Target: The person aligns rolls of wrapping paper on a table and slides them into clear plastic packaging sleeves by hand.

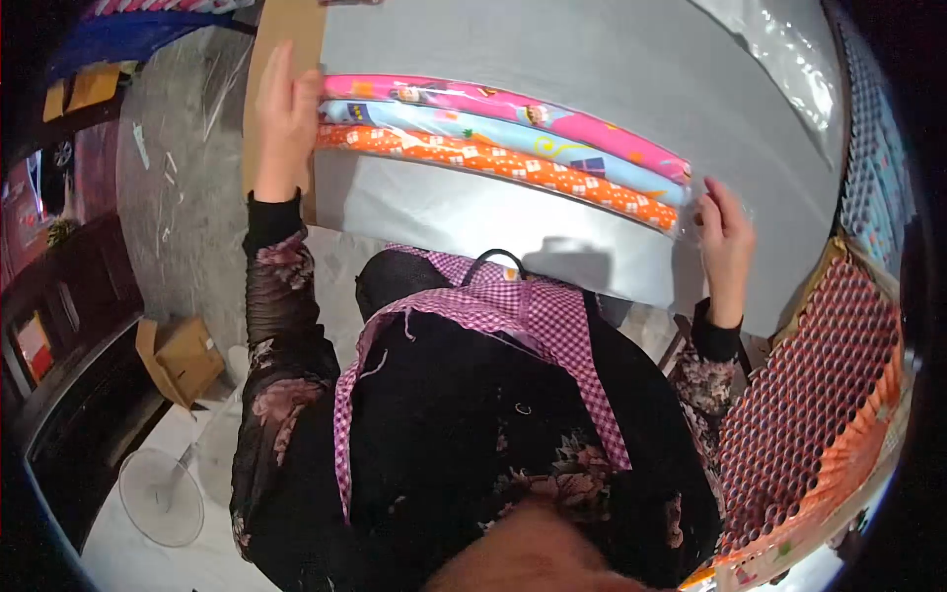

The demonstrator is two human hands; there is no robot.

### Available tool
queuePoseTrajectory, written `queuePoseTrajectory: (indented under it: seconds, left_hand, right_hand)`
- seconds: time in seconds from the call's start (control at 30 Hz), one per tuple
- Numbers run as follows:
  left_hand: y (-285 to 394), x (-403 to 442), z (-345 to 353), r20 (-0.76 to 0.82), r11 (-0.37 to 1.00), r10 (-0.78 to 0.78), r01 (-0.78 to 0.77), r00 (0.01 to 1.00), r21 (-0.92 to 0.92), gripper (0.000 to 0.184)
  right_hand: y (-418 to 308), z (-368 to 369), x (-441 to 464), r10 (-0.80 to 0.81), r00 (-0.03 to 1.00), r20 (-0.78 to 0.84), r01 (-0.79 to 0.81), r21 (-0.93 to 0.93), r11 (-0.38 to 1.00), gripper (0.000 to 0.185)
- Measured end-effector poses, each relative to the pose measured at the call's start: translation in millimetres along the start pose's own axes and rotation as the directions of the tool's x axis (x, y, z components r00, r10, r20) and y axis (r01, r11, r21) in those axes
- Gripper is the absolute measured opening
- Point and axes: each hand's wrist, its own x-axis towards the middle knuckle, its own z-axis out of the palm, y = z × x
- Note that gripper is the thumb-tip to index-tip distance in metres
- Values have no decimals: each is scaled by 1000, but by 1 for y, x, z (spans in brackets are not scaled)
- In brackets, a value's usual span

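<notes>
Three rolls of patterned wrapping paper lie side by side in a clear plastic sleeve: a pink roll (582, 128), a light blue roll (513, 150) and an orange roll with white gift shapes (493, 161). My left hand (283, 123) is at the left ends of the rolls, its index finger pointing up and its thumb by the pink roll. At the opposite end, my right hand (727, 237) grips the sleeve's edge with bent fingers. Both hands hold the pack just above the grey table (612, 59); whether it touches the surface I cannot tell.
Clear plastic sheeting (789, 59) covers the table's far right. Stacks of rolls seen end-on (789, 405) stand close on my right, with blue ones (873, 168) beyond. On the left are a cardboard box (182, 360) and a round white stool (161, 496).
</notes>
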Motion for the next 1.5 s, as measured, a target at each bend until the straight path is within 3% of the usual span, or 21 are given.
queuePoseTrajectory:
  seconds: [0.07,0.27,0.33,0.57,0.63,0.87,0.93,1.0,1.07,1.1,1.13,1.2,1.27,1.3,1.43,1.5]
  left_hand:
    - [-11,-1,-12,53,979,-184,188,981,-75,49]
    - [-5,-5,-3,191,963,-247,262,950,-57,41]
    - [-17,-9,-4,177,961,-237,257,955,-105,40]
    - [-13,-10,-5,166,978,-193,203,967,-44,37]
    - [-15,-11,-4,155,993,-116,115,981,20,35]
    - [-18,-17,-6,163,988,-82,59,983,144,33]
    - [-15,-17,-6,181,972,2,-45,983,230,35]
    - [-8,-14,-9,243,975,-30,-25,970,221,41]
    - [7,-19,-4,225,823,40,-160,974,545,49]
    - [11,-22,-1,270,823,24,-173,962,540,61]
    - [18,-23,3,258,820,26,-168,966,547,61]
    - [36,-25,11,411,865,37,-235,911,443,72]
    - [46,-27,20,440,862,95,-295,893,413,82]
    - [48,-29,23,469,818,109,-347,877,459,86]
    - [53,-31,26,453,855,114,-320,884,409,90]
    - [51,-32,26,446,866,190,-363,875,344,91]
  right_hand:
    - [8,5,2,175,979,100,-187,132,973,31]
    - [-14,13,13,253,953,168,-271,97,958,28]
    - [-18,17,14,360,916,176,-392,207,896,26]
    - [-24,24,16,432,891,142,-454,223,863,25]
    - [-28,25,18,480,864,151,-503,250,827,25]
    - [-25,25,20,425,893,149,-448,184,875,25]
    - [-21,26,21,424,892,155,-449,206,869,26]
    - [-23,23,24,404,900,164,-431,205,879,27]
    - [-24,21,25,382,908,174,-413,204,888,28]
    - [-24,21,25,379,911,163,-408,221,886,28]
    - [-24,21,25,374,915,153,-402,238,884,28]
    - [-19,20,22,371,913,168,-403,240,883,29]
    - [-22,18,23,259,962,90,-268,109,957,29]
    - [-39,16,23,370,924,95,-379,110,919,30]
    - [-34,21,24,271,959,87,-281,134,950,29]
    - [-29,21,25,179,983,41,-179,-12,984,29]
